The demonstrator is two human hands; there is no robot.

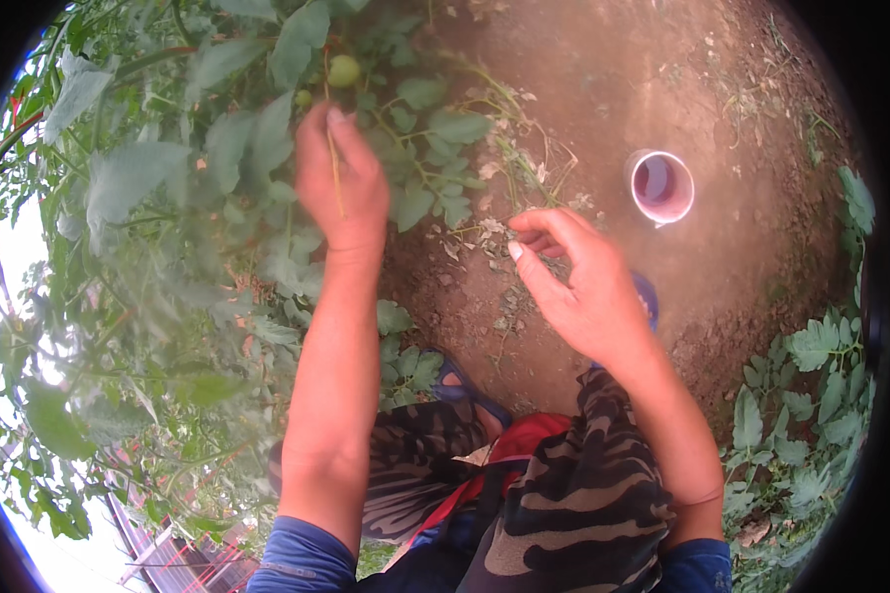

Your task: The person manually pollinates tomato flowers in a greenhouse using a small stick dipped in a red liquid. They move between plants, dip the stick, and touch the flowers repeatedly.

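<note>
Your left hand [339,178] is reaching up into the tomato plant [168,198], fingers closed around a thin green stem [334,163] that is running across the back of your palm. A small green tomato [344,70] is hanging just above your fingertips, at twelve o'clock from that hand. Your right hand [578,287] is hovering over bare soil [603,89], half open, forefinger and thumb curling toward each other with nothing between them. A pink cup [661,186] is standing on the dirt at two o'clock from it. Leaves are crowding around your left hand, partly hiding the tomato's stalk. Your camouflage trousers [564,494] are filling the lower edge.
</note>
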